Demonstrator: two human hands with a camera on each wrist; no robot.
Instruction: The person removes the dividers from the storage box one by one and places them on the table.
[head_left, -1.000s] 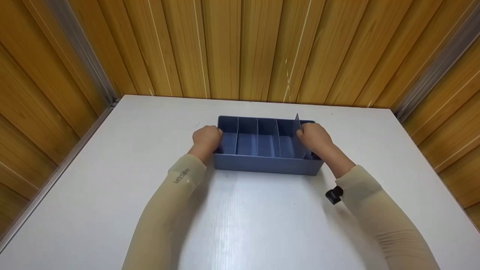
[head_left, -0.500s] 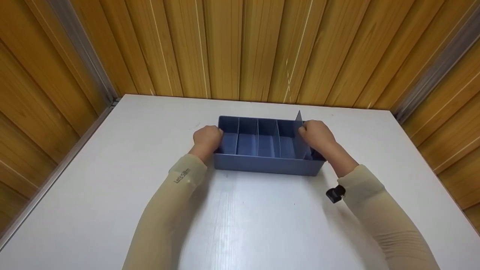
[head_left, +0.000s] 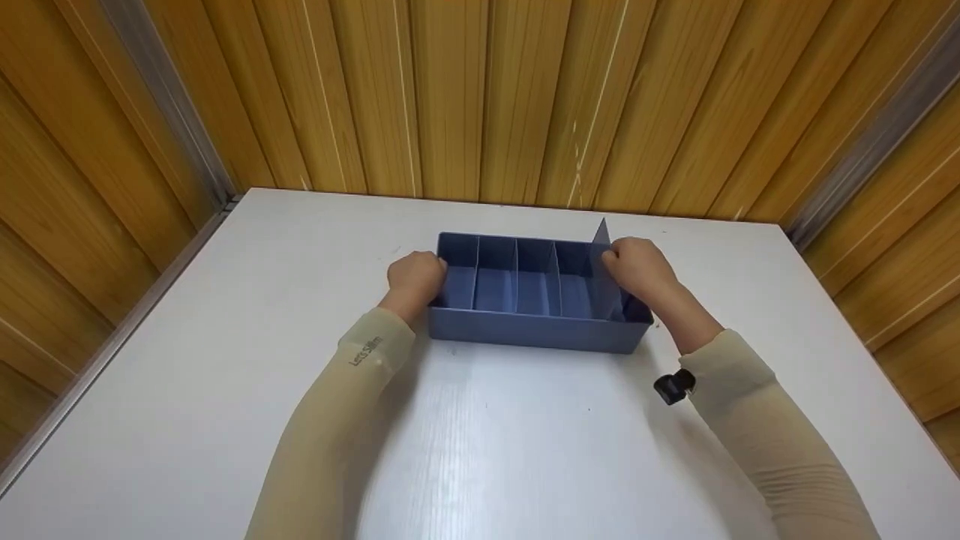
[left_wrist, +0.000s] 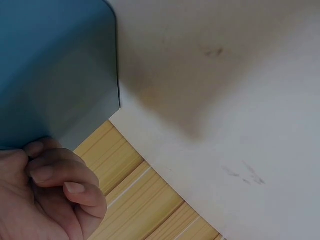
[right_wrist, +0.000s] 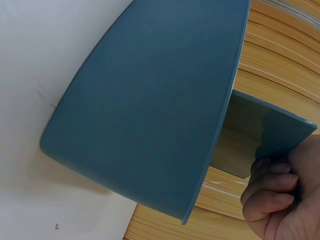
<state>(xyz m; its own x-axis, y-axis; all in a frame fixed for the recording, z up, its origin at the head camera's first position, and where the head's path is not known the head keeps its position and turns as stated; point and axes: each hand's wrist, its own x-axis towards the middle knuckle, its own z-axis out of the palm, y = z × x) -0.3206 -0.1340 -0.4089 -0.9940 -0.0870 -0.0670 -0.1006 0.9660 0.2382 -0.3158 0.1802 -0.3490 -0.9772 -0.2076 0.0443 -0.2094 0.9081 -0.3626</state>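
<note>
A blue divided storage box [head_left: 525, 331] lies on the white table, several thin partitions standing across it. At its left end my left hand [head_left: 415, 281] grips the end wall; the left wrist view shows those fingers [left_wrist: 82, 195] curled at the rim. Near the right end, my right hand [head_left: 641, 266] pinches a blue divider [head_left: 603, 281] by its edge. That divider stands higher than the other partitions, its far top corner above the box's rim. From the right wrist, the divider [right_wrist: 272, 125] projects past the box's rim, held between thumb and curled fingers.
The white table [head_left: 510, 435] extends around the box. Wood-patterned panels [head_left: 442, 97] rise behind it and at both sides, with metal strips at the corners. A small black clip [head_left: 673, 386] sits at my right sleeve.
My right hand has shifted slightly up and to the right with the divider, which sticks out a little higher. My left hand stays at the box's left end.
</note>
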